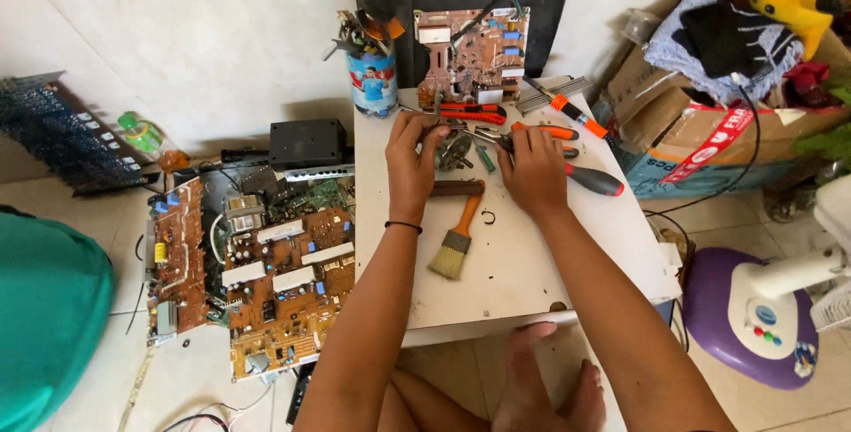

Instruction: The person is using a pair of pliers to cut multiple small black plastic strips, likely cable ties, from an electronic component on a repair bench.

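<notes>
a small round metal part (454, 150) is gripped by the closed fingers of the left hand (412, 166) and right hand (532, 169) on the white bench (514, 264), just above a paintbrush (457, 235).
</notes>
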